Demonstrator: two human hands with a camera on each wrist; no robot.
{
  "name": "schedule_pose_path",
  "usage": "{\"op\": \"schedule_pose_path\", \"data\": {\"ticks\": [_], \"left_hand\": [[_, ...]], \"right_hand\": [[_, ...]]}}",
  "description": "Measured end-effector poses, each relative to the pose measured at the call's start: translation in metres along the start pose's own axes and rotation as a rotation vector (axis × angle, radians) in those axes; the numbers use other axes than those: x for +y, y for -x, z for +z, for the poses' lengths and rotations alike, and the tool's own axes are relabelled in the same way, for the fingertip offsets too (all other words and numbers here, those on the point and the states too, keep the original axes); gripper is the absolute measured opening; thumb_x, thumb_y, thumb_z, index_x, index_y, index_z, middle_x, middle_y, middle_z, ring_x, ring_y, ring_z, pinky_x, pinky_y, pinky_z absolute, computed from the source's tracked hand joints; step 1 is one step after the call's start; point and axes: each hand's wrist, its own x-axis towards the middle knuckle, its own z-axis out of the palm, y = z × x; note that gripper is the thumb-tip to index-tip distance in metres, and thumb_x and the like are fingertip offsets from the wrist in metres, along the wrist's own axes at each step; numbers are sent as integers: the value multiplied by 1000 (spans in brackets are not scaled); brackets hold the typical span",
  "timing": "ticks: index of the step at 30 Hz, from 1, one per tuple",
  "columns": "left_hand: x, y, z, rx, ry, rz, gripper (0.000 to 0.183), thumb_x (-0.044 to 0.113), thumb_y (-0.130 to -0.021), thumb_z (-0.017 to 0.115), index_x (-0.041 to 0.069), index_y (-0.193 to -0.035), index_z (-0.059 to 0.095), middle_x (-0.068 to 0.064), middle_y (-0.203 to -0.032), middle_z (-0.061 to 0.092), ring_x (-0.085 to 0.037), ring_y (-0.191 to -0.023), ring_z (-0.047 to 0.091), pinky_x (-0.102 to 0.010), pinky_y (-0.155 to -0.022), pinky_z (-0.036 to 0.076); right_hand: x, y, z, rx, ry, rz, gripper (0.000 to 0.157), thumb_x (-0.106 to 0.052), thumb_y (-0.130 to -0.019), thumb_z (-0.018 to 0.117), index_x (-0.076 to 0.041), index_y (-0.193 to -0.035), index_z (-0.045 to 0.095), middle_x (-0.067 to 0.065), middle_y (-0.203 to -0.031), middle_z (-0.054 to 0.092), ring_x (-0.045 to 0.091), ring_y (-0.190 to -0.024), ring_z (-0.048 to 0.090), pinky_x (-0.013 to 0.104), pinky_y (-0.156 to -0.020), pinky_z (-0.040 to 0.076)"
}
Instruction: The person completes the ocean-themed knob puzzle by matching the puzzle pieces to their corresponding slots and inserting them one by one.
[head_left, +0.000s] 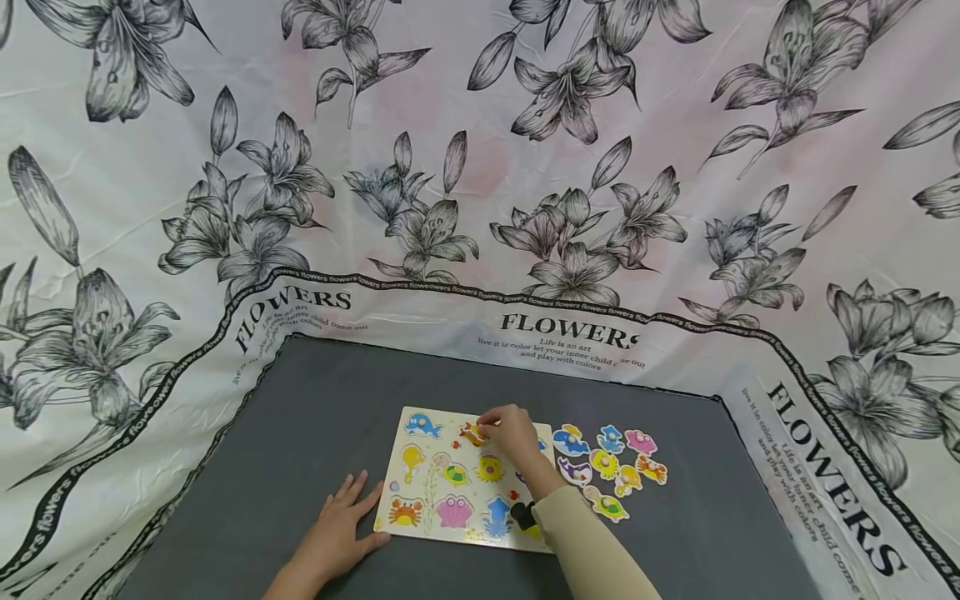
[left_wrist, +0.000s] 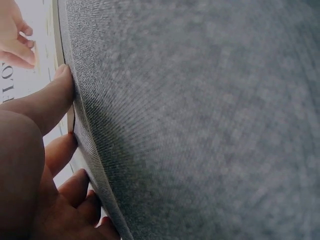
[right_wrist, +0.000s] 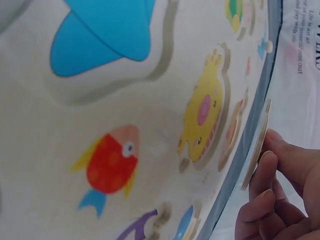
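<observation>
- Patterned cloth (head_left: pixel 120 208): white with grey lilies and the word FLOWERS, standing at the left, behind and at the right of the table.
- Table (head_left: pixel 262 475): covered in dark grey cloth.
- Left hand (head_left: pixel 337 525): fingers spread and extended, thumb and forefinger touching the left edge of the board — nothing grasped.
- Board (head_left: pixel 468 533): pale, lying flat on the table between the two hands and bearing sea-animal pictures. Along its left side, from far to near, are a blue whale picture (head_left: pixel 423 426), a yellow seahorse picture (head_left: pixel 412 463) and an orange crab picture (head_left: pixel 405 512). Farther right are a turtle picture (head_left: pixel 454 473), a pink picture (head_left: pixel 454 511), a round yellow picture (head_left: pixel 490 467) and a blue squid picture (head_left: pixel 497 517).
- Thin piece (right_wrist: pixel 258 150): seen edge-on in the right wrist view, so its picture cannot be told.
- Right hand (head_left: pixel 513 437): above the far part of the board, thumb and fingers pinching the thin piece.
- Beige sleeve (head_left: pixel 588 542): on the right arm, crossing the near right corner of the board.
- Loose pieces (head_left: pixel 603 463): grouped on the table just right of the board — among them a blue whale, a blue squid, a pink shape, an orange crab and a turtle.
</observation>
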Motion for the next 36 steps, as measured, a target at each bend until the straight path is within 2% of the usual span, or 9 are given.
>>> {"op": "schedule_pose_path", "data": {"ticks": [9,13,21,26,31,36], "left_hand": [[1,2,3,3,-2,5,85,47,-79,82,13,-150,51,-22,-163,30,-47,-152,20,-70,-118,19],[1,1,4,4,1,4,85,48,-79,82,14,-151,50,-21,-164,29,-46,-152,19,-69,-119,18],[1,0,4,17,-3,12,84,48,-80,81,14,-151,50,-19,-164,29,-45,-153,19,-68,-120,18],[3,1,1,25,-4,21,83,46,-81,81,13,-151,50,-20,-164,29,-45,-153,19,-68,-120,18],[2,1,1,25,-18,23,83,47,-81,81,14,-151,50,-19,-164,29,-45,-153,19,-68,-120,19],[0,1,0,19,-20,18,84,47,-81,81,14,-152,49,-19,-165,28,-44,-153,18,-68,-119,19]], "right_hand": [[4,-3,8,-20,79,0,4,-22,-91,78,-20,-92,81,-3,-90,72,15,-83,63,41,-78,54],[7,-6,10,-33,90,29,3,-23,-90,78,-21,-92,81,-3,-92,72,16,-85,62,44,-82,52],[3,-11,10,-66,87,6,3,-19,-90,79,-17,-92,80,-2,-87,70,17,-79,60,33,-74,54],[1,-14,9,-106,29,20,4,-17,-92,77,-16,-94,79,0,-89,69,17,-80,60,29,-72,55],[3,-15,10,-149,-36,16,7,-17,-94,75,-15,-100,78,2,-95,68,19,-84,59,30,-75,55],[0,-11,4,-106,-30,-39,15,-26,-97,71,-17,-106,77,1,-104,70,17,-87,62,33,-77,56]]}}
